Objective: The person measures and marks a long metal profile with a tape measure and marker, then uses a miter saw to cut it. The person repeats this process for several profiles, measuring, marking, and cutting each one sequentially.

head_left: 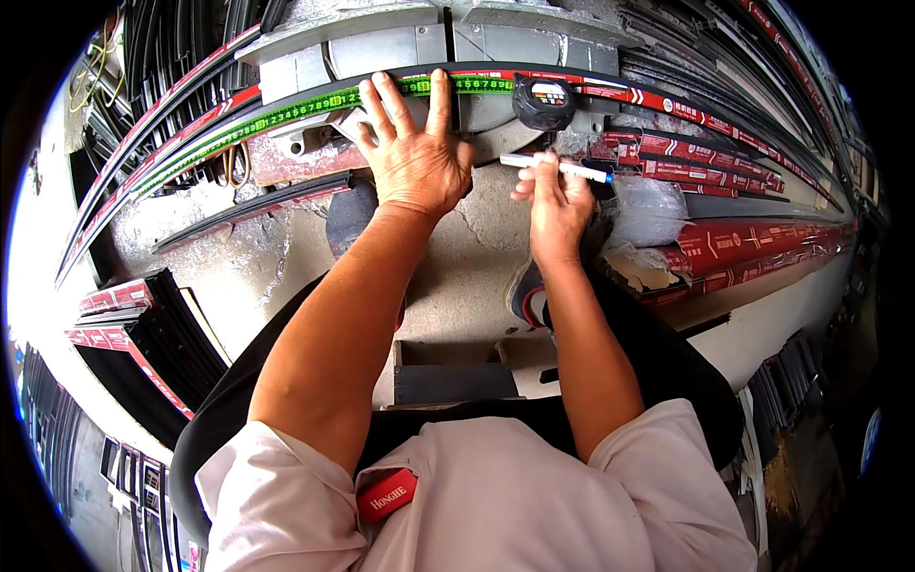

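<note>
My left hand [416, 164] lies flat with fingers spread, pressing on a bright green tape measure blade [300, 111]. The blade runs along a long black profile strip with red printed film [629, 93]. The black tape measure case [543, 105] sits at the blade's right end, on the strip, untouched by either hand. Just below the case, my right hand [558, 210] grips a white marker pen [586, 173] with a blue end, held nearly level and apart from the strip. Under the strip is a grey metal machine bed [376, 52] with a dark slot.
More red-filmed profiles [705, 153] and a plastic-wrapped red bundle [762, 250] lie at the right. Black frame pieces [133, 334] stand at the left. Dark strips [172, 57] are stacked at the far left. A loose dark strip [253, 210] rests near my left foot.
</note>
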`<state>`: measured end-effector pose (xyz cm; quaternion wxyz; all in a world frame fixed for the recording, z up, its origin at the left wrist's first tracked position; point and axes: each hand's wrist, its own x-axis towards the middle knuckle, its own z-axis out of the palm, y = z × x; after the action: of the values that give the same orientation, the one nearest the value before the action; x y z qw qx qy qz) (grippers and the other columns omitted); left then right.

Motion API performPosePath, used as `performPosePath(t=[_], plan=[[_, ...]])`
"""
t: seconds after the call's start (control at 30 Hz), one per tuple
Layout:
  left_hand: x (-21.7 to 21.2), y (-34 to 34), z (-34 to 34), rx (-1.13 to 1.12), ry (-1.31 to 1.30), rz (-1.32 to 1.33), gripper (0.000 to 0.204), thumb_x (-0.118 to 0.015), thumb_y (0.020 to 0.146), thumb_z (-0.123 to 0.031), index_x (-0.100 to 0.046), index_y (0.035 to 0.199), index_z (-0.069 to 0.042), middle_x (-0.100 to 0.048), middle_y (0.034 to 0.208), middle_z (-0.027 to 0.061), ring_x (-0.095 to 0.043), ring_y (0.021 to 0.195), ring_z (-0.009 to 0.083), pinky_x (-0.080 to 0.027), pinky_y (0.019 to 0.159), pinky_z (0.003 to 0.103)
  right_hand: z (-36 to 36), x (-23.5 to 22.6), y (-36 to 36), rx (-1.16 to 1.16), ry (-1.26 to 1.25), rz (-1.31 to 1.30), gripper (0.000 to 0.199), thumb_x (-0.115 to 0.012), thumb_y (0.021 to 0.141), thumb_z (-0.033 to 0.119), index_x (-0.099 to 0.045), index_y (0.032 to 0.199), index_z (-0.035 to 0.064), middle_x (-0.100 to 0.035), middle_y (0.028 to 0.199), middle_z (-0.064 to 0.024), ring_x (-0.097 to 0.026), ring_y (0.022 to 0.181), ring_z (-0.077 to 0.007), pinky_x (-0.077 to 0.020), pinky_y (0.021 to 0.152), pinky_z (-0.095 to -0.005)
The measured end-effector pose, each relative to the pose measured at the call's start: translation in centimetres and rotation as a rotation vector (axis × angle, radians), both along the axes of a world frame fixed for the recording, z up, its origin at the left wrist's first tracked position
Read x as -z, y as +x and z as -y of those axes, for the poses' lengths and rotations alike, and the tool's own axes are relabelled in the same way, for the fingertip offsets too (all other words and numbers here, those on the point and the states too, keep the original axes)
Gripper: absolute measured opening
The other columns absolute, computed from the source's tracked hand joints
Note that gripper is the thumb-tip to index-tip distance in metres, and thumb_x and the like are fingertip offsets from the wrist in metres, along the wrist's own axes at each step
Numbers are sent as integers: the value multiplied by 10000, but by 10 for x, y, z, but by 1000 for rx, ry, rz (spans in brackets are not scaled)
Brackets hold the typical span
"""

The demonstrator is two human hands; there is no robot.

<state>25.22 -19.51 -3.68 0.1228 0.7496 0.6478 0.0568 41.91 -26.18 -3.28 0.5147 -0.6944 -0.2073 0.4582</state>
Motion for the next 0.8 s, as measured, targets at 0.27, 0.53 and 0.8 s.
performPosePath(t=[0.27, 0.53, 0.8], plan=[[0, 1, -1, 15, 24, 32, 924, -582, 899, -457, -195, 1712, -249, -91, 1660, 441, -73, 1546, 634, -185, 1178, 727, 24, 46, 8, 171, -490, -524, 192, -679, 1045, 185, -649, 1059, -5, -705, 789, -96, -700, 638, -216, -642, 640, -352], [-1, 2, -2, 17, -6, -14, 922, -576, 908, -465, -181, 1713, -249, -77, 1665, 438, -58, 1549, 633, -195, 1178, 721, -19, 15, 25, 27, -71, 497, 326, -694, 998, 263, -617, 1184, 8, -695, 950, -111, -646, 787, -183, -545, 706, -335], [0, 2, -1, 12, 1, -2, 929, -598, 910, -476, -185, 1711, -250, -67, 1666, 437, -45, 1556, 624, -202, 1169, 736, -76, -40, 25, -524, 112, 1065, 628, -784, 898, 462, -627, 1362, 70, -575, 1296, -186, -570, 1232, -386, -494, 1041, -493]])
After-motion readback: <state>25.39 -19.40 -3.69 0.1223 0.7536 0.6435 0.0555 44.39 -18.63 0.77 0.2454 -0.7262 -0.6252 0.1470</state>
